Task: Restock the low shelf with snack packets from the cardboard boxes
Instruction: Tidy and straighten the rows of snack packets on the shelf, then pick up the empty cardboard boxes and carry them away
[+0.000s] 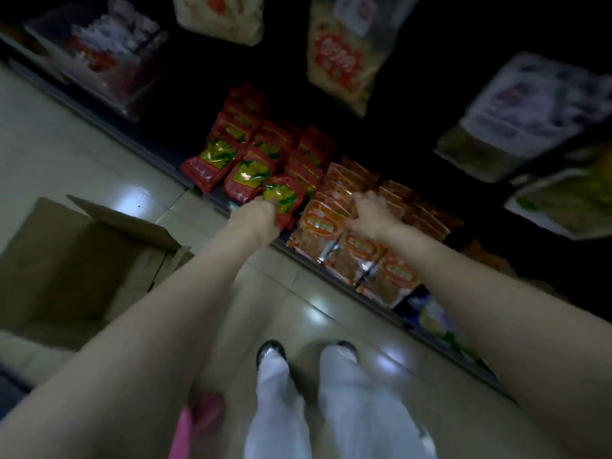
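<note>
Both hands reach down and forward to the low shelf (212, 197). On the left hand (256, 218) the grip is closed around the near end of a red packet with a yellow-green panel (284, 197), which stands at 1 o'clock from that hand, at the front of the rightmost red row. On the right hand (371, 212) the fingers bend down onto the orange packets (323, 223); blur hides whether that grip pinches one or only presses on top, so I cannot tell. The orange packet nearest it lies at 9 o'clock from the hand.

Nearest the camera, white trouser legs and dark shoes (270, 352) stand on the pale tiled floor (66, 160). Both forearms stretch out almost straight, converging toward the shelf edge, the backs of the hands up. At 9 o'clock from the left forearm, an open cardboard box (76, 260) sits on the floor with one flap raised.

Farther in, red packets (231, 154) fill rows at 11 o'clock from the left hand. Beyond, large blurred bags (341, 54) hang or stand on higher levels in the dark.
</note>
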